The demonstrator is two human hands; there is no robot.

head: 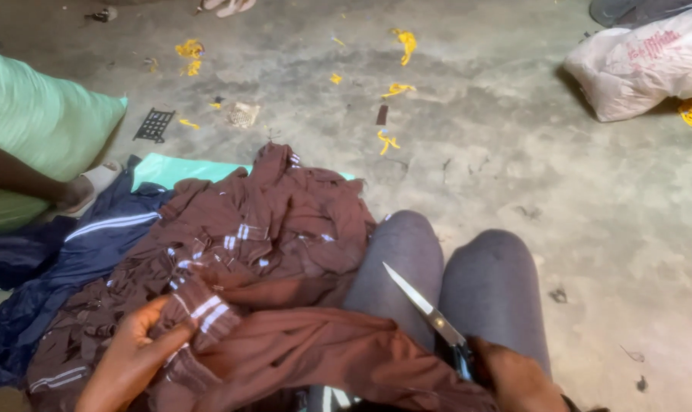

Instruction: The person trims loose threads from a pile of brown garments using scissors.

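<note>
Crumpled brown garment (pixel 285 229) (white-striped cuffs)

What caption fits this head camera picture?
Left hand grips a brown garment's striped cuff; right hand holds scissors.

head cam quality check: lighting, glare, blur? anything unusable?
Head view: dim, uneven light, brighter on the concrete floor at right, darker at left over the navy garment. Overall soft, smeared detail; brown garment folds lack texture. Scissors blade catches a mild glint, no harsh glare. Left hand and right hand are dark, cropped at the bottom edge. Slight wide-angle stretch.
</note>
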